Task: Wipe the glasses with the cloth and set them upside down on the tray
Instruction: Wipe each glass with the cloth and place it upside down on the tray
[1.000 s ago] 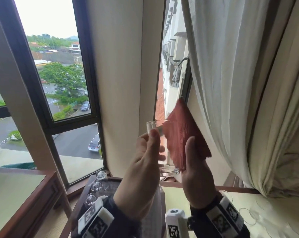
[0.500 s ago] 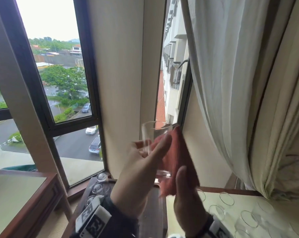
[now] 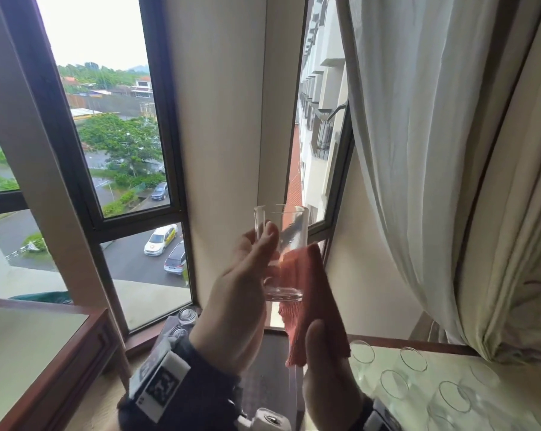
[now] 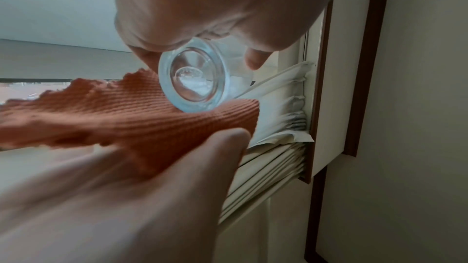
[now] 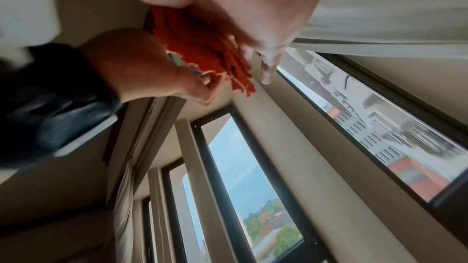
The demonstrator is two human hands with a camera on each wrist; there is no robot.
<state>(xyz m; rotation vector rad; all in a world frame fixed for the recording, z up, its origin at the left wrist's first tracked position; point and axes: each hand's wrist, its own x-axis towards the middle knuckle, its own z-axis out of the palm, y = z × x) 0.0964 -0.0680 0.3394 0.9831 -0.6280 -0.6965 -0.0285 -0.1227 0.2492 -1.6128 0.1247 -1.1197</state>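
Observation:
A clear tumbler [image 3: 281, 253] is held upright at chest height, mouth up, in front of the window corner. My left hand [image 3: 247, 284] grips it, thumb on the near side and fingers behind. In the left wrist view the thick base of the tumbler [image 4: 195, 83] faces the camera. My right hand [image 3: 325, 377] pinches a ribbed reddish-orange cloth [image 3: 312, 309] with the thumb, and the cloth lies against the glass's lower right side. The cloth [image 5: 210, 53] bunches under the right palm in the right wrist view. A dark tray [image 3: 263, 384] lies below the hands, mostly hidden.
Two small glasses [image 3: 187, 315] stand at the tray's far left. Several upright glasses [image 3: 412, 359] stand on the pale table at the lower right. A white curtain [image 3: 434, 150] hangs on the right. A wooden desk [image 3: 45, 353] sits at the left.
The cloth and right hand have dropped from the glass's upper side to its lower right. The glass has stayed upright in the left hand. The head view has tilted slightly downward.

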